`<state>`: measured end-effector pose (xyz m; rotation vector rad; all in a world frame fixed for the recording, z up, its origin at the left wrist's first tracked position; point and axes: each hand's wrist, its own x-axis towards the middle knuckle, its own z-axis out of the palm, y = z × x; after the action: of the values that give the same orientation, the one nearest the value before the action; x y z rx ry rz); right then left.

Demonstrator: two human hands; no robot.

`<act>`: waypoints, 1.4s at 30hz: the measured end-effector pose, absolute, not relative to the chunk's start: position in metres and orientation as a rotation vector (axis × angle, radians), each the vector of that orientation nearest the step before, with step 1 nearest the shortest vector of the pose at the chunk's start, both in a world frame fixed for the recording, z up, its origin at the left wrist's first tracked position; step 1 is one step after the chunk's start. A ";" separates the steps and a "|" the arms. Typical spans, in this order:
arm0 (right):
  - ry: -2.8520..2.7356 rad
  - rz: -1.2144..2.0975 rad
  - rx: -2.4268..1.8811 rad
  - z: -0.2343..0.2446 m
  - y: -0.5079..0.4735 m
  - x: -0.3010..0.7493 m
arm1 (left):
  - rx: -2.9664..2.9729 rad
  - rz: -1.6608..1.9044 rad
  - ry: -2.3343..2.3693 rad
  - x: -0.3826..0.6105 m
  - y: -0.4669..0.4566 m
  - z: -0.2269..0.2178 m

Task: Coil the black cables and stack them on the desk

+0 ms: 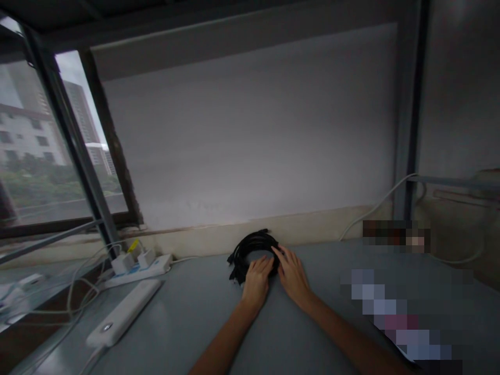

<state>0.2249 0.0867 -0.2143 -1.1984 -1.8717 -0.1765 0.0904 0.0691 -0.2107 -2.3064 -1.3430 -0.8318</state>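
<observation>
A coil of black cable (250, 240) lies on the grey tabletop near the wall, its loops stacked into a ring. Plug ends stick out at its left side and top. My left hand (257, 280) is curled over the near part of the ring, fingertips at the inner opening; its thumb is mostly hidden. Along the right side of the coil, my right hand (292, 276) has its fingers stretched out and slightly apart, the fingertips touching the loops. The two hands are close together without overlapping.
To the left, a white power strip (154, 268) holds several plugs and adapters. A second long white strip (125, 312) lies nearer, among loose white cords (74, 291). Metal posts (406, 130) stand at both sides. Blurred-out items (394, 312) lie on the right.
</observation>
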 end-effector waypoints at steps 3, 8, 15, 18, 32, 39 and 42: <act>-1.845 -0.131 -1.249 -0.216 0.087 0.224 | -2.318 -0.843 -1.295 0.090 0.071 -0.210; -1.755 -0.016 -1.297 -0.219 0.094 0.227 | -2.281 -0.869 -1.296 0.094 0.071 -0.206; -1.559 0.134 -1.352 -0.206 0.101 0.225 | -2.101 -0.837 -1.340 0.104 0.075 -0.209; -1.509 0.178 -1.356 -0.202 0.106 0.222 | -2.048 -0.823 -1.285 0.105 0.078 -0.211; -1.334 0.432 -1.326 -0.204 0.139 0.225 | -2.106 -0.723 -1.115 0.105 0.088 -0.210; -1.595 0.224 -1.478 -0.188 0.138 0.234 | -2.111 -0.705 -1.188 0.107 0.082 -0.213; -1.681 0.186 -1.446 -0.182 0.134 0.234 | -2.086 -0.707 -1.213 0.109 0.079 -0.211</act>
<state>0.2335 0.1343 -0.1824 -1.4463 -1.6811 0.1859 0.1087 0.0787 -0.2113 -2.0859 -1.2127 -0.7070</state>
